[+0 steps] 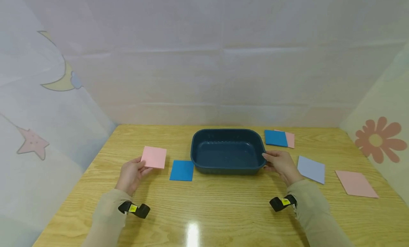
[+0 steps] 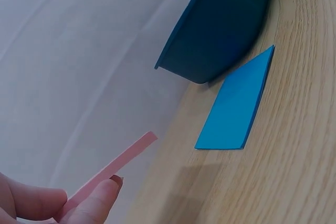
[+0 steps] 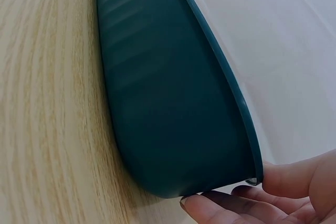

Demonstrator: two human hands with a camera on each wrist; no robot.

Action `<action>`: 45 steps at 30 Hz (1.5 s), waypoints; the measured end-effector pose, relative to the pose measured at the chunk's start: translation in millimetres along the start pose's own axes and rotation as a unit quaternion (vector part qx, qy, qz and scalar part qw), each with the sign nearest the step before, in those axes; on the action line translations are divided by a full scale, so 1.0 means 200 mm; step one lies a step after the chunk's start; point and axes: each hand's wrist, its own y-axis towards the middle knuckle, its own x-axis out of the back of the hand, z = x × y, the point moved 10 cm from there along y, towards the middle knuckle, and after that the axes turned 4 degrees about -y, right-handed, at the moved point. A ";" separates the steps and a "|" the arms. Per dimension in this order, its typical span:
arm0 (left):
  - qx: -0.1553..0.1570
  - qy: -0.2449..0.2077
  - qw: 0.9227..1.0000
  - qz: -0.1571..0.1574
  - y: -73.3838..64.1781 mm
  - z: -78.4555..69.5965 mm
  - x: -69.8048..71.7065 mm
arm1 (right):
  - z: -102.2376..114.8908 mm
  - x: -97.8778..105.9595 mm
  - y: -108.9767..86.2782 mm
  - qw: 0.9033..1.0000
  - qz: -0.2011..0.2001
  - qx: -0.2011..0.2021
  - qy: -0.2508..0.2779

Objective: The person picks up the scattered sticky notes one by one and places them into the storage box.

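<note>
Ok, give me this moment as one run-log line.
left hand: holds pink square above table | right hand: grips dark basin at its right end | blue square: on table, left of basin

Three pink squares (image 1: 154,157), two blue squares (image 1: 181,170) and one lavender square (image 1: 311,169) make six (whether any is a stack of several sheets, I cannot tell). There is one dark teal tub (image 1: 228,171), one table (image 1: 223,211), one left hand (image 1: 130,174), one right hand (image 1: 282,164), and two black wrist straps (image 1: 141,210). The hangings show one crescent moon (image 1: 64,82), one star (image 1: 33,143), one flower (image 1: 383,143).
</note>
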 end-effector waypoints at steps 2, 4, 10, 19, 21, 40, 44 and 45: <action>0.000 -0.002 1.000 0.000 0.00 0.00 0.00 | 0.00 0.00 0.00 1.000 0.001 -0.001 0.001; 0.002 -0.001 1.000 0.001 -0.01 -0.01 0.00 | 0.00 0.00 0.00 1.000 0.001 -0.001 0.002; -0.004 0.002 1.000 0.010 -0.02 -0.02 -0.02 | 0.00 0.00 0.00 1.000 -0.003 0.000 0.001; -0.008 0.004 1.000 0.009 -0.04 -0.03 -0.04 | 0.00 0.00 0.01 1.000 -0.002 0.003 0.002; -0.009 0.003 1.000 0.011 -0.04 -0.03 -0.05 | 0.00 0.00 0.01 1.000 -0.003 0.002 0.002; -0.012 -0.005 1.000 0.024 -0.05 -0.02 -0.12 | 0.00 0.00 -0.01 1.000 -0.001 0.003 0.005; -0.011 -0.004 1.000 0.026 -0.06 -0.01 -0.13 | 0.00 0.00 -0.01 1.000 -0.001 0.002 0.007; -0.010 -0.006 1.000 0.026 -0.06 -0.01 -0.13 | 0.00 0.00 -0.01 1.000 -0.001 0.001 0.007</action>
